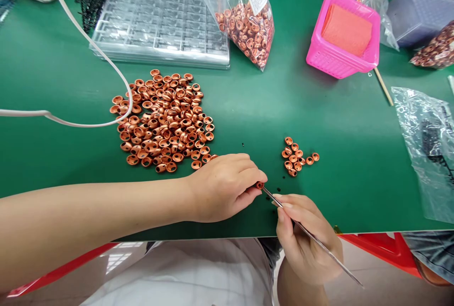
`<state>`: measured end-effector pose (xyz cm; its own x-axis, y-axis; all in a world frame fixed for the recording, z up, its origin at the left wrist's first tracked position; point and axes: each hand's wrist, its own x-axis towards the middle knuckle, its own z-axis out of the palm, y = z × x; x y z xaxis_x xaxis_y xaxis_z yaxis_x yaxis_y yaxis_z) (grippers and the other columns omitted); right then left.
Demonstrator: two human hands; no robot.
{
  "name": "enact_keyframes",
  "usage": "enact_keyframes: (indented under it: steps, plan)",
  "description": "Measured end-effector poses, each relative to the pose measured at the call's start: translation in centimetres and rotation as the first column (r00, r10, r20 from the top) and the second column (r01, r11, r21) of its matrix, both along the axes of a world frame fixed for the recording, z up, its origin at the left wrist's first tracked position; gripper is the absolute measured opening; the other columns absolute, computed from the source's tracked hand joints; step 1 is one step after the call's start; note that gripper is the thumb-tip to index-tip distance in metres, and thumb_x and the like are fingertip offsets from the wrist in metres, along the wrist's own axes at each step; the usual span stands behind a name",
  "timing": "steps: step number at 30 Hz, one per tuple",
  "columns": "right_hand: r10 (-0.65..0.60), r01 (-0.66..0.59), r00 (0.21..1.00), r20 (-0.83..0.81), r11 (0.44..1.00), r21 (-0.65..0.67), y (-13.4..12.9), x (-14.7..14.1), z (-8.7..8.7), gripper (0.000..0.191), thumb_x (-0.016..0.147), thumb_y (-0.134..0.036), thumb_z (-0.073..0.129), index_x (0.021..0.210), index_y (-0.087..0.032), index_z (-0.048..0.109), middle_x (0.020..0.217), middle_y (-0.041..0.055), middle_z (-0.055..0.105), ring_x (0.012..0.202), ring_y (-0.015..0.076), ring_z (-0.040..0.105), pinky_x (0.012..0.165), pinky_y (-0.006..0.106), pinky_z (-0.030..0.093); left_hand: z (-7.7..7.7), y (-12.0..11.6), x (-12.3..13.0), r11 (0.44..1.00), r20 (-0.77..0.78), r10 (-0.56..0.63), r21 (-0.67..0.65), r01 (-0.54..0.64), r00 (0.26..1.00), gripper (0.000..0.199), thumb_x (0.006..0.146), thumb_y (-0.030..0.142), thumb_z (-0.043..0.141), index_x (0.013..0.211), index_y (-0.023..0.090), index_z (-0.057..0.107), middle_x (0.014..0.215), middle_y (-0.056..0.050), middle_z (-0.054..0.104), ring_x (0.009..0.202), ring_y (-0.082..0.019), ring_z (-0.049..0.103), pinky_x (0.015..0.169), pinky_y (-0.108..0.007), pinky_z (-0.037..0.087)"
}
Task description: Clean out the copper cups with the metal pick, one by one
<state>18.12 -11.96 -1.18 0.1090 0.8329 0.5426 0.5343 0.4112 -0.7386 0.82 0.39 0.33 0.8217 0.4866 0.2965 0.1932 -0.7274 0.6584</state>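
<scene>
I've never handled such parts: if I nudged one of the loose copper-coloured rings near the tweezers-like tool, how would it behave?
The rings look rounded outside, so one might rock or roll briefly. Their glossy surface suggests hard and perhaps slippery. Being small and hollow, one is probably light.

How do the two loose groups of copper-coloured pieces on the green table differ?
The big heap has many more pieces than the small cluster. The heap overlaps densely, while the cluster is mostly one sparse layer. The heap lies beyond the left forearm; the cluster lies beyond the right hand. Both hold similar hollow, shiny pieces.
</scene>
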Motion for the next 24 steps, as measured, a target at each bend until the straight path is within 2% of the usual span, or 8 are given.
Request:
enact_keyframes:
  steps: [7, 13, 18, 24]
  plan:
    - [-0.043, 0.043, 0.999, 0.001, 0.999, -0.005, 0.03, -0.25, 0.00, 0.046, 0.072, 0.008, 0.063, 0.110, -0.017, 0.064, 0.098, 0.0073, 0.072, 0.087, 0.0195, 0.070, 0.069, 0.036, 0.061, -0.28, 0.06, -0.21, 1.000, -0.001, -0.020, 0.011, 0.020, 1.000, 0.011, 0.091, 0.013, 0.053, 0.099, 0.013, 0.061, 0.084, -0.006, 0.067, 0.077, -0.016, 0.058, 0.072, -0.028, 0.049]
    - [-0.034, 0.035, 0.999, 0.043, 0.999, -0.020, 0.07, -0.17, 0.03, 0.046, 0.073, 0.006, 0.063, 0.111, -0.020, 0.063, 0.097, 0.0062, 0.073, 0.086, 0.0185, 0.071, 0.068, 0.034, 0.062, -0.71, 0.00, -0.28, 0.993, 0.010, -0.031, 0.112, 0.030, 0.999, 0.013, 0.096, 0.014, 0.046, 0.098, 0.012, 0.059, 0.081, -0.007, 0.065, 0.075, -0.016, 0.057, 0.068, -0.028, 0.049]
    - [-0.019, 0.018, 0.999, 0.049, 1.000, 0.008, 0.01, -0.17, 0.21, 0.050, 0.070, 0.010, 0.063, 0.113, -0.017, 0.063, 0.099, 0.0076, 0.073, 0.087, 0.0189, 0.071, 0.068, 0.034, 0.062, -0.37, -0.19, -0.36, 0.993, -0.075, -0.066, 0.094, 0.073, 0.995, 0.014, 0.095, 0.009, 0.044, 0.097, 0.011, 0.057, 0.084, -0.007, 0.064, 0.075, -0.016, 0.053, 0.067, -0.028, 0.046]
    - [0.056, -0.065, 0.988, 0.143, 0.996, 0.054, -0.53, 0.23, 0.29, 0.050, 0.069, 0.011, 0.065, 0.113, -0.011, 0.062, 0.101, 0.0115, 0.072, 0.089, 0.0205, 0.071, 0.070, 0.035, 0.063, -0.13, -0.56, -0.32, 0.994, -0.048, -0.090, 0.053, 0.093, 0.995, 0.014, 0.095, 0.009, 0.041, 0.096, 0.010, 0.056, 0.082, -0.008, 0.062, 0.074, -0.016, 0.053, 0.067, -0.027, 0.048]
